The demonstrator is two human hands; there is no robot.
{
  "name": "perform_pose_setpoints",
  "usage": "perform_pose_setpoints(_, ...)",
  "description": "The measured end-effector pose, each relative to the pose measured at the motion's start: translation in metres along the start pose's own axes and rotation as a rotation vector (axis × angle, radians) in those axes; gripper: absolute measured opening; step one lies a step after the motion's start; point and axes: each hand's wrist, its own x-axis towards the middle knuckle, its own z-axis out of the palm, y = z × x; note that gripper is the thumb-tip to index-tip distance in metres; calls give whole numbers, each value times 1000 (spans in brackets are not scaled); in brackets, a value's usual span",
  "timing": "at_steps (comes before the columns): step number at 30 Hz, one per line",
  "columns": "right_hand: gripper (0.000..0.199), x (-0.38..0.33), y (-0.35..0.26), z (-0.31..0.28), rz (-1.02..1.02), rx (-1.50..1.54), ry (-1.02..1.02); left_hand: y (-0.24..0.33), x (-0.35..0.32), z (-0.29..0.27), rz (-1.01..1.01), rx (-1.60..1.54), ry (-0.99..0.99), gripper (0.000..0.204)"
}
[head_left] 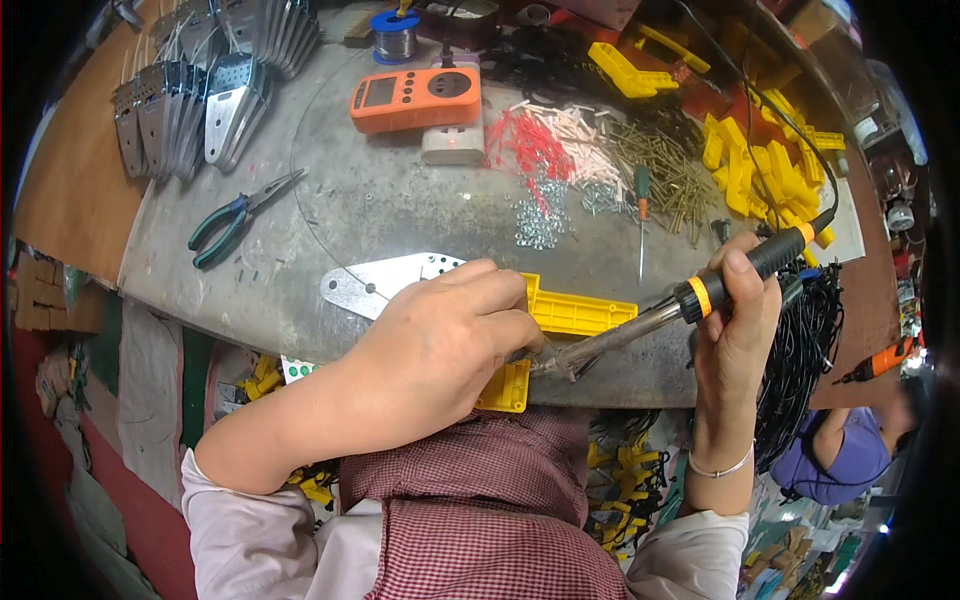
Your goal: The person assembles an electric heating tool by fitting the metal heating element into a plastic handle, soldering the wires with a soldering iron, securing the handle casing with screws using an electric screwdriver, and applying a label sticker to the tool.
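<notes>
My right hand (740, 315) grips a soldering iron (745, 275) by its black and orange handle, its metal barrel slanting down to the left. The iron's end is close to the fingertips of my left hand (450, 335). My left hand is closed, its fingers bent down over the work; what they pinch is hidden. Beneath and beside it are a yellow plastic housing (585, 308), a smaller yellow plastic end (508, 388) and a pointed metal plate (350, 285) with holes. Thin solder wire (318, 232) runs from a blue spool (394, 40) across the plate to my left hand.
Pliers (245, 218) lie left, below stacked metal plates (232, 110). An orange meter (415, 98) sits on a power strip (452, 143). Red and white sleeves (530, 140), screws (665, 180), nuts (540, 215), a screwdriver (641, 205) and yellow housings (770, 170) lie beyond. Black cables (800, 340) hang right.
</notes>
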Motion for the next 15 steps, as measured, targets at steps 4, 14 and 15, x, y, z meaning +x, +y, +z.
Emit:
perform_pose_setpoints(4, 29, -1, 0, 0, 1, 2, 0, 1, 0, 0, 8, 1, 1, 28)
perform_pose_setpoints(14, 24, 2, 2, -9, 31, 83, 9, -44, -15, -35, -236, 591, 112, 27)
perform_pose_setpoints(15, 23, 3, 3, -8, 19, 87, 9, -45, -16, -33, -235, 594, 109, 27)
